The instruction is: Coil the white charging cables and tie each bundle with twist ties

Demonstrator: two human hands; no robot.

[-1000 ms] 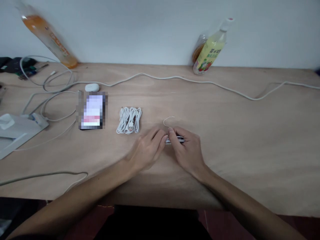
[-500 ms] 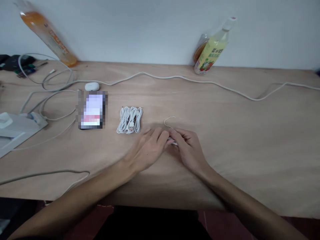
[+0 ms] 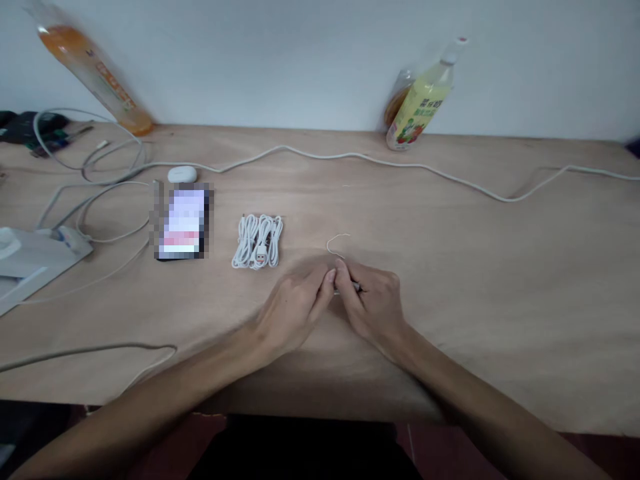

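My left hand (image 3: 300, 300) and my right hand (image 3: 375, 300) meet above the table, thumbs side by side. Both are closed around a white cable (image 3: 337, 292), of which only small bits show between the fingers; the rest is hidden. A thin white tie (image 3: 336, 244) curves out on the tabletop just beyond the fingertips. To the left of my hands lie bundled white USB cables (image 3: 257, 241), coiled side by side, with a USB plug facing up.
A phone (image 3: 183, 223) and a white earbud case (image 3: 182, 175) lie left of the bundles. A long white cord (image 3: 350, 155) crosses the table (image 3: 500, 280). An orange bottle (image 3: 95, 80) and a yellow bottle (image 3: 420, 107) stand by the wall. Loose cords and a white box (image 3: 40, 253) sit at left.
My left fingers have curled in from lying stretched over the cable, and the thumbs have come together. Less of the white cable shows now.
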